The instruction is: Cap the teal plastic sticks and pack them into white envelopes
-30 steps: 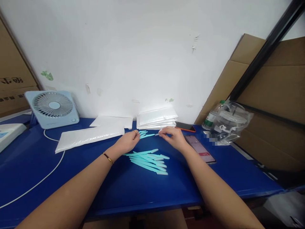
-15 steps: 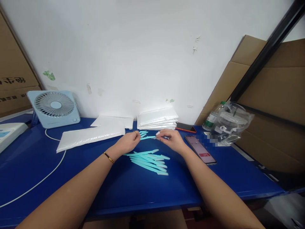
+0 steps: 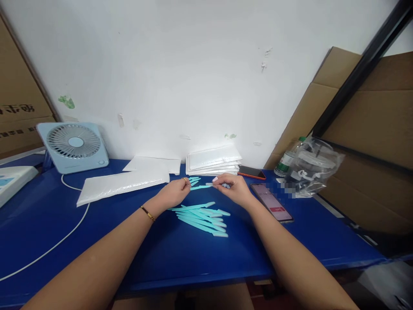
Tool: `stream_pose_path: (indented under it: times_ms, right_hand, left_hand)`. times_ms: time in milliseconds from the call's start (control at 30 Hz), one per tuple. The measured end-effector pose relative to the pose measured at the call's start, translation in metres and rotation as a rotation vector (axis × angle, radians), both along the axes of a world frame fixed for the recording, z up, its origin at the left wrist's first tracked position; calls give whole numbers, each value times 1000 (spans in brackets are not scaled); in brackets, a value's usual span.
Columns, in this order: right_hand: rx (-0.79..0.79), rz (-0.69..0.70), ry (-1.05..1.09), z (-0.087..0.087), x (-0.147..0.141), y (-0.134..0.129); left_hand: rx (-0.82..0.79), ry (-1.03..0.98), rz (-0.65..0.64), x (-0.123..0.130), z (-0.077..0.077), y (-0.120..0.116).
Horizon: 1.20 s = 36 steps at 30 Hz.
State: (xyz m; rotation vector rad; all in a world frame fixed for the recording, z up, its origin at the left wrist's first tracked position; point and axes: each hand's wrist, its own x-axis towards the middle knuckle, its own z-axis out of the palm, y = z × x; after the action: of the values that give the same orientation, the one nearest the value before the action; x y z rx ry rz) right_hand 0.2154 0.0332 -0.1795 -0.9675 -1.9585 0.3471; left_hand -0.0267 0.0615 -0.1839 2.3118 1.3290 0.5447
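Note:
Pinched in my left hand (image 3: 172, 192) is a turquoise eyebrow razor (image 3: 200, 187), its blade end pointing right. The closed fingertips of my right hand (image 3: 235, 189) hold a small pale, translucent piece, apparently a blade cover (image 3: 209, 184), at that end. Whether the cover sits on the blade or just beside it, I cannot tell. Below both hands a loose, fanned pile of turquoise eyebrow razors (image 3: 200, 218) lies on the blue table (image 3: 193, 262), most with pale ends to the right. A few more razors (image 3: 194, 179) show just behind my left fingers.
White padded envelopes (image 3: 125, 186) lie at left, with a stack of them (image 3: 213, 160) by the wall. A blue fan (image 3: 75, 146) stands far left, its white cable crossing the table. To the right are a phone (image 3: 272, 202), a second phone (image 3: 251, 172), a bottle (image 3: 285, 163) and a bagged cup (image 3: 311, 170).
My right fingertips and the pale cover have shifted very slightly at the razor's blade end. My left hand and the pile have stayed in place.

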Motion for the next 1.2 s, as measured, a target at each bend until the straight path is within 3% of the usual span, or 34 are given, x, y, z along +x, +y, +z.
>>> stream_pose_path:
  times_ms: [400, 600, 733, 867, 1000, 1200]
  right_hand:
    - [4, -42, 2, 1, 4, 1]
    - [-57, 48, 11, -2, -8, -3]
    - [-116, 77, -19, 3, -3, -4]
    - [-90, -118, -73, 10, 24, 5]
    - [-113, -258, -279, 10, 43, 23]
    - [-41, -365, -716, -10, 33, 44]
  left_hand:
    - [-14, -19, 10, -1, 2, 1]
    - [-33, -49, -27, 2, 3, -6]
    - [-130, -87, -83, 4, 5, -16]
    - [-59, -14, -115, 6, 8, -24]
    - [48, 99, -145, 6, 8, -20]
    - [205, 219, 10, -9, -1, 0]
